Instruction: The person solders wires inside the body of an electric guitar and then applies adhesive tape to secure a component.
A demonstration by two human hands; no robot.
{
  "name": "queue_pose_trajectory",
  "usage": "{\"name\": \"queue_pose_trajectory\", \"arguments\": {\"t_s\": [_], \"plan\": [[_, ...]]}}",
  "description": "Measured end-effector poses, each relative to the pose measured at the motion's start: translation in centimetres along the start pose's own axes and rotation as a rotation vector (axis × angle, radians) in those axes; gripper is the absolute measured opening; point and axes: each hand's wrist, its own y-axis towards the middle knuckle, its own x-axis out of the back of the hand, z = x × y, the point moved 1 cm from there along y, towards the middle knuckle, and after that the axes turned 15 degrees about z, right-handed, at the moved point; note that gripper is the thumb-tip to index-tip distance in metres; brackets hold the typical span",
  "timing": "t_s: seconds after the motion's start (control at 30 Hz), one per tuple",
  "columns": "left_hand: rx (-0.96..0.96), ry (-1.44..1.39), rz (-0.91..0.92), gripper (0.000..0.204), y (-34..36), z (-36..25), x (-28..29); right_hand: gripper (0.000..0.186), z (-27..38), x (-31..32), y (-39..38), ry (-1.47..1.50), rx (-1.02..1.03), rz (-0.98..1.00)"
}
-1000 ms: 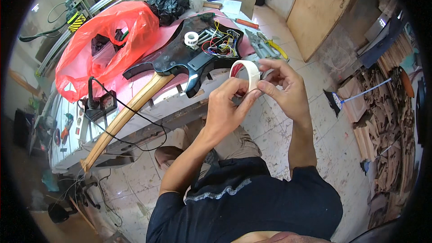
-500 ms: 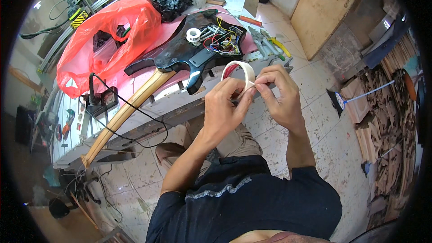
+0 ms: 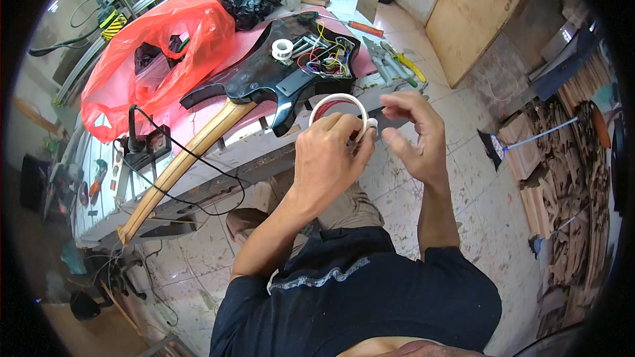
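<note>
A roll of whitish masking tape [image 3: 364, 111] with a red inner core is gripped by my left hand [image 3: 329, 158], fingers through and around the ring. A short end of tape sticks up by the left thumb. My right hand [image 3: 418, 133] is just to the right, thumb and fingers apart and nothing between them. Beyond the hands, a dark glossy electric guitar body [image 3: 254, 69] lies on the bench, its pale wooden neck [image 3: 188, 156] pointing to the lower left. Loose wires and electronic parts [image 3: 325, 61] rest on the body beside a small white spool [image 3: 282, 49].
A red plastic bag [image 3: 211, 23] and a black one [image 3: 248, 0] sit at the bench's back left. Pliers with yellow handles [image 3: 411, 66] and an orange-handled screwdriver [image 3: 366, 28] lie at its right. A black cable [image 3: 208, 170] loops over the front edge. Wood offcuts [image 3: 562, 205] pile up far right.
My right hand has let go of the tape end and opened, moving slightly away. The roll in my left hand has tilted and shifted a little left.
</note>
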Motion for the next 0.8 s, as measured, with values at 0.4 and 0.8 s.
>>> {"name": "queue_pose_trajectory", "arguments": {"t_s": [0.4, 0.8], "plan": [[-0.105, 0.174, -0.042, 0.017, -0.1, 0.0, -0.5, 0.008, -0.3, -1.3, -0.1, -0.288, -0.011, 0.104], [-0.175, 0.286, -0.125, 0.017, 0.6, 0.6, -3.2, 0.007, -4.2, -3.0, -2.6, 0.181, -0.283, -0.170]]}}
